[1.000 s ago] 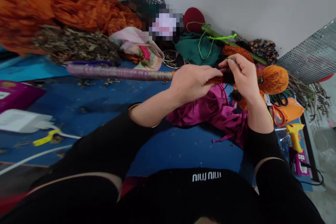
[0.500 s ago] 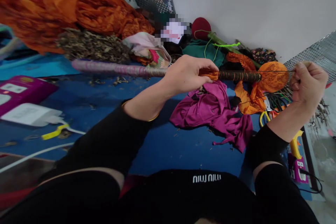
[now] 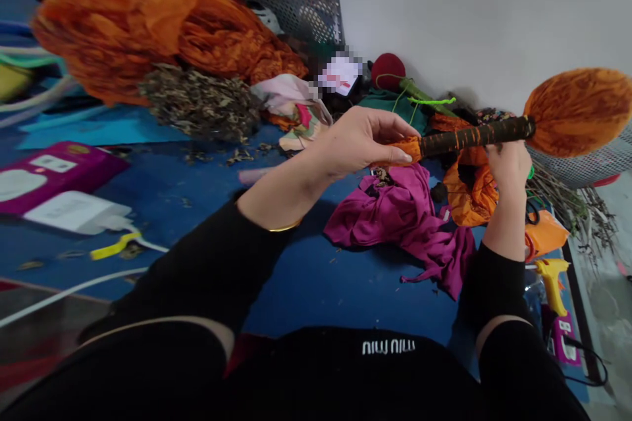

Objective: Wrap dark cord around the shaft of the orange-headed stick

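Note:
A long stick [image 3: 454, 139] wrapped in dark cord over orange cloth crosses the view, with a rounded orange cloth head [image 3: 577, 112] at its right end. My left hand [image 3: 363, 138] is closed round the orange-wrapped part of the stick, thumb in front. Just under the dark-wrapped section, near the head, is my right hand [image 3: 511, 161], its fingers curled; what they hold is hidden. Crumpled magenta cloth [image 3: 399, 217] lies on the blue table below the stick. Orange cloth [image 3: 469, 191] lies beside my right wrist.
Behind are a large orange cloth heap [image 3: 172, 33], dried plant bits [image 3: 197, 102], a phone [image 3: 340, 74] and a red ball [image 3: 388, 71]. A purple power strip [image 3: 59, 171] with a white charger [image 3: 76, 212] sits left. A yellow glue gun [image 3: 553, 283] lies right.
My right hand has moved left and down, from beyond the orange head to under the wrapped stick. The stick's head end has swung up and nearer, and the stick has tilted.

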Motion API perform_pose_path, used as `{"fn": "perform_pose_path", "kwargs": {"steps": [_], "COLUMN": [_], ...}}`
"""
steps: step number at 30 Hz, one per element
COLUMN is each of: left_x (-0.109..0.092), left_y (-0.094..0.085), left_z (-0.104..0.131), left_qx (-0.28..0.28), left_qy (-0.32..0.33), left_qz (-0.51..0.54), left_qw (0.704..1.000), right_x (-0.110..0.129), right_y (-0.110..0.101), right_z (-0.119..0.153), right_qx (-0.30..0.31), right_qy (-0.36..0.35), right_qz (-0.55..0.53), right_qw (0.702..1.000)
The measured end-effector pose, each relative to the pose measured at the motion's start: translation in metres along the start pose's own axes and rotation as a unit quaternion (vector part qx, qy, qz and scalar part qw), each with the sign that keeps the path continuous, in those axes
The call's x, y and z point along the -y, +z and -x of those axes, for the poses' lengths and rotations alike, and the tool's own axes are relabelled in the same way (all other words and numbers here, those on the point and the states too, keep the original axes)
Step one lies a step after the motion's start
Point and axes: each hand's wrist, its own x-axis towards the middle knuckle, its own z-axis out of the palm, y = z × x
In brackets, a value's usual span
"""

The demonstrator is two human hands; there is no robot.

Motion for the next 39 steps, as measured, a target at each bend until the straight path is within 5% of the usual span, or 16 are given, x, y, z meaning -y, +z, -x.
{"fn": "perform_pose_path", "kwargs": {"steps": [3,6,9,13,16,19,23,29,35,39], "left_x": [-0.004,-0.004,-0.002,-0.001,-0.003,-0.002,0.006,0.018,0.023,0.025], "left_y": [0.003,0.006,0.009,0.008,0.006,0.007,0.017,0.034,0.038,0.036], "left_z": [0.0,-0.001,-0.002,-0.003,-0.004,-0.005,-0.009,-0.015,-0.012,-0.012], "left_qx": [-0.038,-0.053,-0.057,-0.065,-0.077,-0.08,-0.076,-0.096,-0.131,-0.107], "left_qy": [-0.006,-0.007,-0.006,-0.012,-0.015,-0.019,0.001,-0.004,0.039,0.039], "left_qz": [0.037,0.069,0.076,0.078,0.069,0.065,0.057,0.023,-0.041,-0.106], "left_qw": [0.999,0.996,0.995,0.995,0.995,0.994,0.995,0.995,0.99,0.988], "right_x": [0.043,0.089,0.119,0.13,0.134,0.14,0.147,0.156,0.166,0.166], "right_y": [0.009,0.029,0.047,0.038,0.02,0.017,0.029,0.022,0.012,0.014], "right_z": [0.012,0.028,0.044,0.057,0.062,0.064,0.065,0.073,0.085,0.091], "right_qx": [0.0,0.08,0.137,0.143,-0.004,-0.085,-0.03,-0.049,-0.072,-0.054], "right_qy": [-0.049,-0.107,-0.087,-0.042,-0.101,-0.181,-0.155,0.036,0.051,0.045], "right_qz": [-0.151,-0.395,-0.486,-0.432,-0.363,-0.421,-0.559,-0.522,-0.544,-0.519], "right_qw": [0.987,0.909,0.859,0.889,0.926,0.885,0.814,0.851,0.835,0.852]}}
